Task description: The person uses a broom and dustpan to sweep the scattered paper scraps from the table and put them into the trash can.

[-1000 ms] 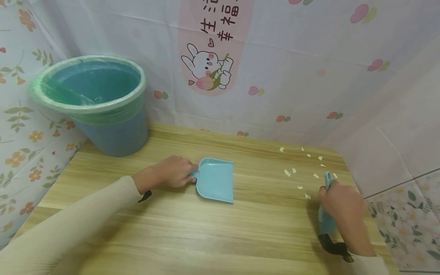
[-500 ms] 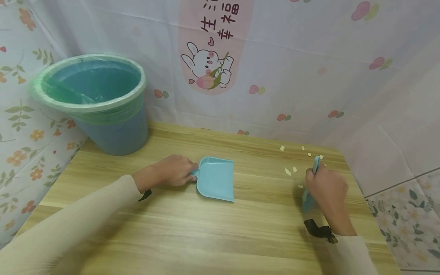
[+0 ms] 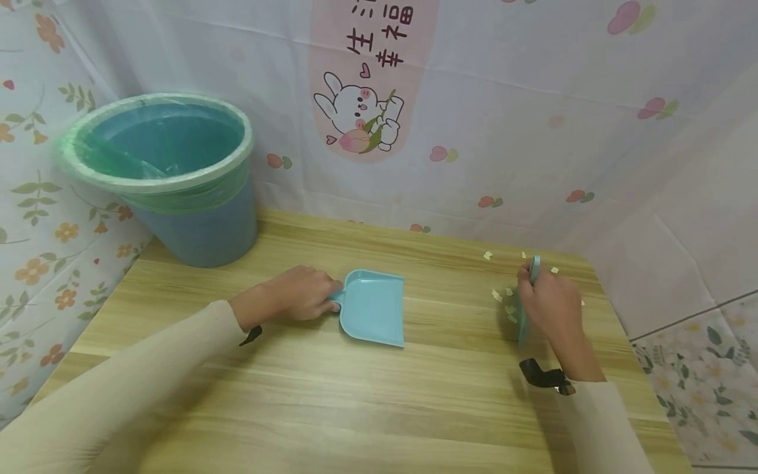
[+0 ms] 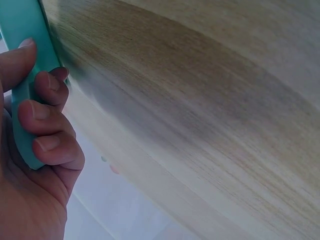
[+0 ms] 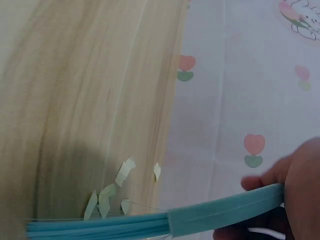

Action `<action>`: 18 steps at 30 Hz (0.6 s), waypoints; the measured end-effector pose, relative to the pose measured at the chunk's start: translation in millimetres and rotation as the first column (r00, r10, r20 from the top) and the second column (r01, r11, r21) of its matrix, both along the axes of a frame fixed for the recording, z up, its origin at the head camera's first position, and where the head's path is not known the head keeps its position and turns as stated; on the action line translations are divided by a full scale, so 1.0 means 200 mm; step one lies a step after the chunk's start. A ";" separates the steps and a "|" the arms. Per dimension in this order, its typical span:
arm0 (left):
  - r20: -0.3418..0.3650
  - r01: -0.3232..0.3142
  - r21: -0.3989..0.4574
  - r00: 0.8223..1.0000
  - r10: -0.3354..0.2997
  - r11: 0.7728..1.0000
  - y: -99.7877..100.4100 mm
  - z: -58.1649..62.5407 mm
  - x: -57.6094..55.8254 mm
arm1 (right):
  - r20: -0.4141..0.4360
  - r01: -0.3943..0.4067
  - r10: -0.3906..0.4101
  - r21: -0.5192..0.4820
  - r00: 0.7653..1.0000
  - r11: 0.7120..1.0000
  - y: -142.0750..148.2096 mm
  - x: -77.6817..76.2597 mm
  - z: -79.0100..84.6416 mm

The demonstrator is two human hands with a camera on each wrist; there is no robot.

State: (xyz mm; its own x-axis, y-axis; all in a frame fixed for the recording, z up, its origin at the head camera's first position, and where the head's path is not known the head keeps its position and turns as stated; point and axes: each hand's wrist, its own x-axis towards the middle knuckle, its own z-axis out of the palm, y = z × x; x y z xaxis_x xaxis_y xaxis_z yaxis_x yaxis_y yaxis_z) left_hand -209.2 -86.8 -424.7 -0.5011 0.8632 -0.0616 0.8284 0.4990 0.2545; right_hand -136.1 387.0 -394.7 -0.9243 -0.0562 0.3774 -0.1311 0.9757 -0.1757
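My left hand (image 3: 304, 294) grips the short handle of a light blue dustpan (image 3: 373, 308), which lies on the table with its straight edge facing right. In the left wrist view the fingers (image 4: 52, 120) curl round the handle. On the right side, my right hand (image 3: 551, 299) holds a blue hand brush (image 5: 225, 210) by its handle, bristles down at the tabletop. Small pale paper scraps (image 3: 497, 295) lie just left of the bristles, several of them close together in the right wrist view. A few other scraps (image 3: 555, 270) lie behind and beside the right hand.
A blue bucket (image 3: 204, 230) with a green bag liner stands at the table's back left corner. Floral cloth (image 3: 462, 118) hangs behind the wooden table (image 3: 331, 408). Bare tabletop lies between dustpan and scraps. A wall (image 3: 699, 263) borders the right side.
My right hand has moved left and away from me with the brush, and some scraps have shifted left into a closer group. The left hand and dustpan have stayed put.
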 end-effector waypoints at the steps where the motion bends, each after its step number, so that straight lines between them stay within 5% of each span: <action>1: 0.001 0.000 0.002 1.000 0.000 1.000 0.00 0.00 0.00 | 0.007 -0.026 0.026 0.005 1.000 1.000 0.00 -0.01 0.00; 9: 0.006 -0.008 -0.011 1.000 0.009 1.000 0.00 -0.01 -0.01 | 0.119 -0.210 0.207 0.007 0.971 0.978 -0.03 -0.05 0.01; 18: -0.002 -0.001 -0.002 1.000 0.001 1.000 0.00 -0.01 -0.01 | 0.020 -0.480 0.479 0.042 0.877 0.876 -0.10 -0.04 -0.01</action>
State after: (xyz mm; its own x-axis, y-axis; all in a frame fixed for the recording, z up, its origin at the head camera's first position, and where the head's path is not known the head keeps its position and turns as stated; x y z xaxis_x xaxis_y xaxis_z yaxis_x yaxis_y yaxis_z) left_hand -210.5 -86.8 -427.0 -0.5017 0.8627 -0.0626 0.8285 0.5001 0.2520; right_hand -143.6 366.7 -396.4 -0.7831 -0.5100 0.3560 -0.5837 0.8003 -0.1374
